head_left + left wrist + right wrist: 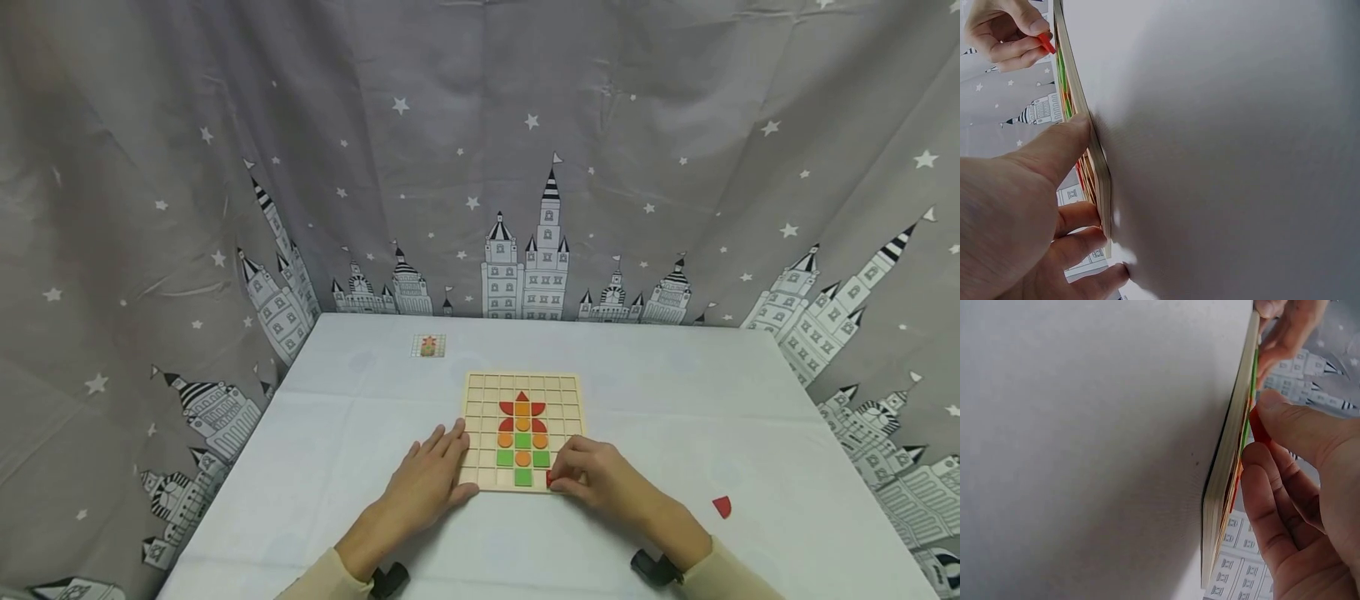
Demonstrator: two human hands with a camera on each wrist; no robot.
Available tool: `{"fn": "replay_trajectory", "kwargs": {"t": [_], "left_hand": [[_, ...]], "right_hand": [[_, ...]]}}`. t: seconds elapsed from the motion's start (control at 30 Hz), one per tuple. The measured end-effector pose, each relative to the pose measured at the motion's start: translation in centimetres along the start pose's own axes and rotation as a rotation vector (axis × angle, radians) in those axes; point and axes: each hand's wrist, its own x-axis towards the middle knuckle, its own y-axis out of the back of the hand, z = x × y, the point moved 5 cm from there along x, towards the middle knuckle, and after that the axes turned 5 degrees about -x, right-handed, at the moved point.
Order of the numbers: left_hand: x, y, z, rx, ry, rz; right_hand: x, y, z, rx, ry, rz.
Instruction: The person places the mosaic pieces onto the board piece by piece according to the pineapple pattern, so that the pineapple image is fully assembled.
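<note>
A square wooden grid board [562, 392] lies on the white table, with red, orange and green flat pieces set in its cells. My left hand [427, 475] rests along the board's left side, fingers fairly straight, its thumb on the near left corner. In the left wrist view the thumb [1060, 147] presses the board's edge. Over the near right part of the board, my right hand [600, 473] pinches a red piece [1259, 427] between thumb and fingers. That piece is mostly covered by the fingers in the head view, just right of the lowest green square [522, 477].
A loose red quarter-round piece [722, 507] lies on the table to the right of my right forearm. Beyond the board at the back left is a small picture card [428, 346]. A grey curtain [450, 125] with castles and stars hangs behind the table.
</note>
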Motion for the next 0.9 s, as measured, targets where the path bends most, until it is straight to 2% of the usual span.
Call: {"fn": "replay_trajectory", "kwargs": {"t": [0.23,0.6,0.9], "left_hand": [[0.0,-0.1,-0.1,-0.013,0.001,-0.008],[0.0,0.2,0.1,-0.003,-0.003,-0.002],[0.0,0.2,0.0,0.009,0.003,-0.013]], "right_hand": [[0.4,-0.6,-0.4,-0.048,0.024,-0.058],[1.4,-0.8,-1.9,-0.149,0.046,-0.055],[1.9,-1.3,-2.1,-0.153,0.019,-0.075]]}}
